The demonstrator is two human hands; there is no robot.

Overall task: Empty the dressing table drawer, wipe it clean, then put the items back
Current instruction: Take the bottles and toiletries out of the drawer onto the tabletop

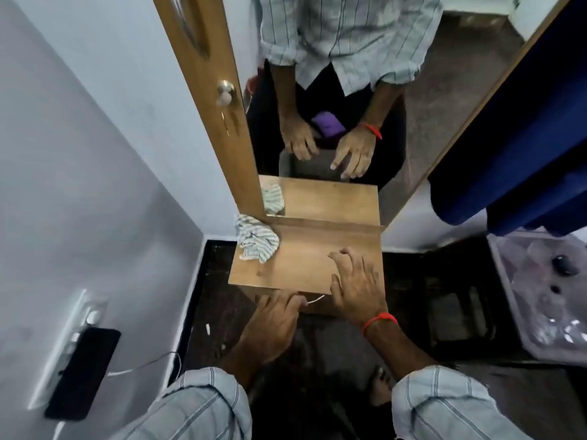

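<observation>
A small wooden dressing table [295,265] stands against the mirror [317,122]. A striped cloth [255,238] lies crumpled on its back left corner. My right hand [355,281] rests flat on the tabletop near the front right edge, fingers spread, a red thread on the wrist. My left hand [273,322] is below the front edge at the drawer front [314,308], fingers curled by a thin silver handle [316,299]. The drawer looks closed; its contents are hidden.
A white wall on the left carries a socket panel [82,315] with a black phone [82,373] on a charging cable. A dark floor lies below. A blue curtain [524,138] hangs at right, above a plastic-covered surface [546,296] with small dark items.
</observation>
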